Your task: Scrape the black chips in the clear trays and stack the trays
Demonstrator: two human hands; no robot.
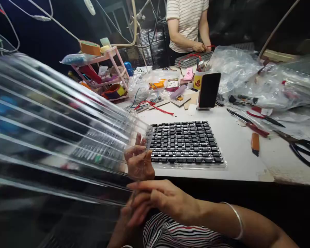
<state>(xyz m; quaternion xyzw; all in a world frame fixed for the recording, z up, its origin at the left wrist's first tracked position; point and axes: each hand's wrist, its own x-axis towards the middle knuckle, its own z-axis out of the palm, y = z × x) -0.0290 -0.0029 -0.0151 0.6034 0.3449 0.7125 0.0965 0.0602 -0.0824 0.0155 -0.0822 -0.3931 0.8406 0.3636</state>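
A bundle of long clear plastic tubes (57,131) slants from the upper left toward me, its near ends by the table edge. My left hand (138,162) is wrapped around the tube ends. My right hand (157,199), with a bracelet on its wrist, lies just below with fingers stretched toward the tubes and touching their lower ends. A flat tray of small black chips (185,142) rests on the white table (237,151), right of the tube ends.
A black phone (209,90) stands upright behind the tray. Pliers (248,124), scissors (299,144) and plastic bags (248,75) lie at right. A pink rack (105,69) stands at the back left. A person in a striped shirt (187,24) works at the far end.
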